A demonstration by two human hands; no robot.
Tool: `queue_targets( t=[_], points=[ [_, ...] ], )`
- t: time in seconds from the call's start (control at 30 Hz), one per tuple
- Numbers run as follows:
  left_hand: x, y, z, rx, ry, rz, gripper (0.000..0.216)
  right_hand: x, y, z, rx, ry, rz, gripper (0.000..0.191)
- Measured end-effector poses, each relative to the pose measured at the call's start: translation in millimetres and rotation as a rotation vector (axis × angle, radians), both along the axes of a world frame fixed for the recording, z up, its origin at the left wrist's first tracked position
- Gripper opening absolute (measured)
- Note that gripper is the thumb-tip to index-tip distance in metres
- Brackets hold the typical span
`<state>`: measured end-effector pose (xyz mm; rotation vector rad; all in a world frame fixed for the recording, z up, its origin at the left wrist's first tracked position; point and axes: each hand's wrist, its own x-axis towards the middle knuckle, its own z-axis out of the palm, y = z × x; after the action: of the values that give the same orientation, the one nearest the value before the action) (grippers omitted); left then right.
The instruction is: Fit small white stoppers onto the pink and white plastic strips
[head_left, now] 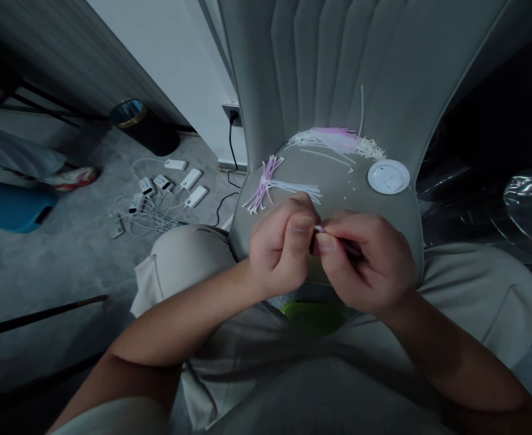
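My left hand [282, 244] and my right hand [368, 260] meet over the front of a grey chair seat [338, 181]. Both are closed in a pinch on a thin pink strip [321, 229] held between thumbs and forefingers. A small crossed bundle of pink and white strips [266, 184] lies on the seat just beyond my left hand. A larger heap of white and pink strips [334, 140] lies at the back of the seat. A white round lid [388, 176] sits on the seat to the right.
The chair's ribbed grey backrest [338, 60] rises behind the seat. A green object [314, 314] shows in my lap below the hands. Several white power banks with cables [166, 190] lie on the grey carpet at left, near a dark round bin [143, 124].
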<state>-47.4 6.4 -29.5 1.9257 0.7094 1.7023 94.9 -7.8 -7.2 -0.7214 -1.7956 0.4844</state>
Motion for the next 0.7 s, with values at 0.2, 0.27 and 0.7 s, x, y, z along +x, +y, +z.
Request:
queue_targets(
  t=[0.2,0.27,0.7],
  points=[
    [-0.6,-0.1,1.6,-0.015,0.016,-0.017,0.032,-0.6,-1.7,-1.7,0.034,0.008,-0.021,0.012],
    [-0.7,0.1,2.4,-0.017,0.015,-0.022,0.032,-0.3,-2.3,-1.1,0.018,0.007,-0.025,0.012],
    [-2.0,4.0,4.4,0.019,0.046,-0.04,0.029,3.7,-0.6,-2.1,0.011,-0.023,-0.009,0.01]
  ],
)
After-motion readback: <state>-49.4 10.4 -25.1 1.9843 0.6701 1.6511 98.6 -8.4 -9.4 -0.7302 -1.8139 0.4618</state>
